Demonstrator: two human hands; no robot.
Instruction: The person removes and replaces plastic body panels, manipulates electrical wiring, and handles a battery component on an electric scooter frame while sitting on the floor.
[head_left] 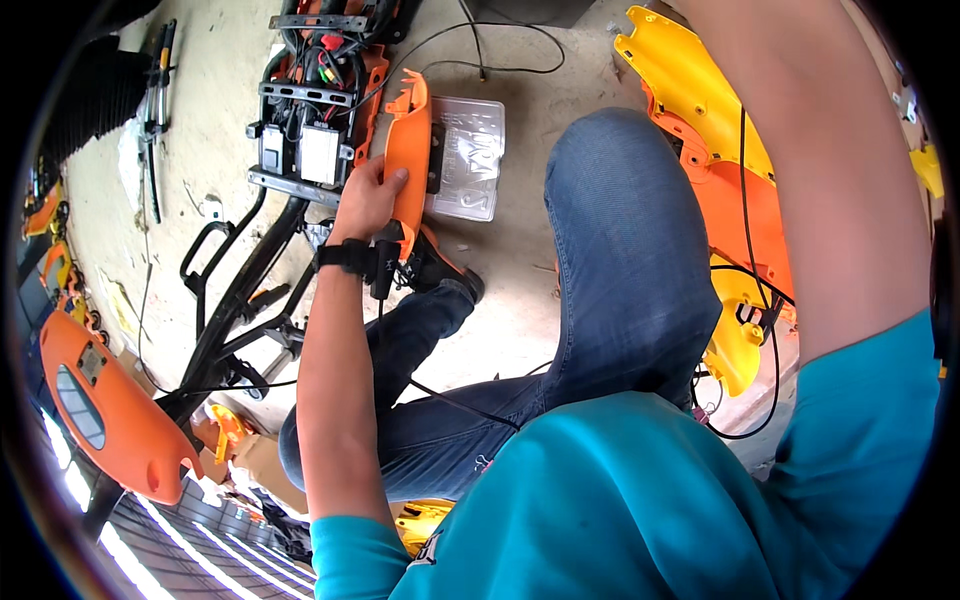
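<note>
My left hand grips a long orange plastic panel and holds it upright beside a black metal vehicle frame with wiring and grey boxes. A black watch sits on that wrist. My right arm rises up and out of the picture at the top right; its hand is out of sight. My knees in blue jeans fill the middle of the view.
A clear plastic tray lies on the concrete floor behind the panel. Yellow and orange body panels lie at the right with black cables across them. Another orange cover sits lower left. Tools lie at the far left.
</note>
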